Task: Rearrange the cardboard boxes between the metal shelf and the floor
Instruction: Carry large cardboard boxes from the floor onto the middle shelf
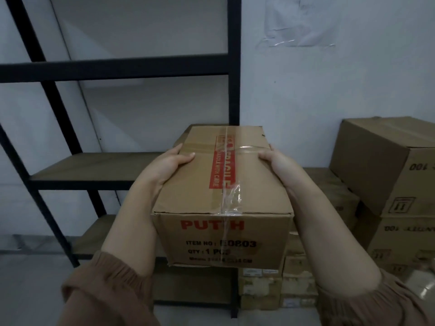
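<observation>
Cardboard box (221, 184) held up in front of the metal shelf (113, 69)
The left grip (171, 163) and right grip (275, 161) clasp its opposite sides, thumbs on top; stacked boxes (376, 165) stand at right.

You see a dim, bluish-grey room under flat, soft light, with only faint shadows. Glare sits on the clear tape (232, 194) along the top of the cardboard box (188, 187) and on the plastic sheet (299, 27) stuck to the wall (329, 90). The print on the box's near face looks smeared and soft. The metal shelf (117, 69) uprights lean and bow toward the left edge, and your sleeves (106, 290) blur at the bottom corners.
</observation>
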`<state>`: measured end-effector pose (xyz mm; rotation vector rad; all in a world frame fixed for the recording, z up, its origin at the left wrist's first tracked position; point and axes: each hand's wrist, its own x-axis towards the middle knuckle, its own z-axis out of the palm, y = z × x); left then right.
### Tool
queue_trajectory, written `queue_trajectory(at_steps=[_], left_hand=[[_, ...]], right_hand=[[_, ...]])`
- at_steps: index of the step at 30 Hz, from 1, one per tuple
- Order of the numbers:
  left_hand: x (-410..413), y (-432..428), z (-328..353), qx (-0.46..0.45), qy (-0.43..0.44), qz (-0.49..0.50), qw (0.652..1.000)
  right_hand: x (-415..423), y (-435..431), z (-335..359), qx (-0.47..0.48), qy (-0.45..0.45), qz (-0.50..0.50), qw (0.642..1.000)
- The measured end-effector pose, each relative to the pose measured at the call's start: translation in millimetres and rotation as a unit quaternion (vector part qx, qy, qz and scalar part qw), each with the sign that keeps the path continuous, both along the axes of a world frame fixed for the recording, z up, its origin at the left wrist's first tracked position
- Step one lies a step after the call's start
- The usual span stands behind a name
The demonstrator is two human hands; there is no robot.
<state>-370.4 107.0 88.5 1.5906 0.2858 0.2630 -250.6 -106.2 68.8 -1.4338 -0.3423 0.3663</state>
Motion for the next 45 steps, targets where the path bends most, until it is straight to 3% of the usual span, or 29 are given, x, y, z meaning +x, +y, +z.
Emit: queue_trajectory(at_steps=[9, 21, 32, 39, 45], left_hand=[[-38, 60, 20, -0.015, -0.034, 0.058, 0.998], [25, 101, 53, 0.021, -0.079, 0.07, 0.994], [103, 139, 60, -0.013, 0.003, 0.082, 0.997], [152, 175, 66, -0.015, 0.044, 0.06, 0.997], [193, 208, 81, 0.045, 0.063, 0.04, 0.996]], right_hand=[[-23, 77, 30, -0.004, -0.018, 0.046, 0.999], [36, 112, 72, 0.021, -0.053, 0.028, 0.998], [109, 159, 76, -0.008, -0.028, 0.007, 1.0], [140, 182, 85, -0.072, -0.061, -0.034, 0.995], [158, 208, 99, -0.132, -0.073, -0.086, 0.985]])
